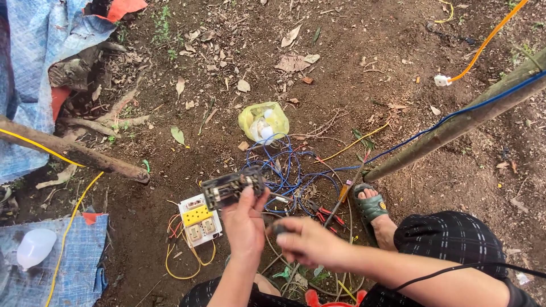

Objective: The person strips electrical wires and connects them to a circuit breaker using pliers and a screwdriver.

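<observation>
- Bare brown soil (352, 45) with dry leaves is filling the view.
- Left hand (244, 224) is gripping a dark electrical switch block (232, 187), centre, near.
- Right hand (310, 243) is closing around a dark tool handle (277, 228).
- Yellow plastic bag (263, 121) is lying farther off; a white-and-yellow socket board (199, 219) is sitting just left.

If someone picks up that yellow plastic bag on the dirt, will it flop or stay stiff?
The yellow plastic bag would probably flop, since it looks thin and crumpled. The round white things inside might roll and shift. It seems light for its size, though I cannot tell what they are.
</observation>
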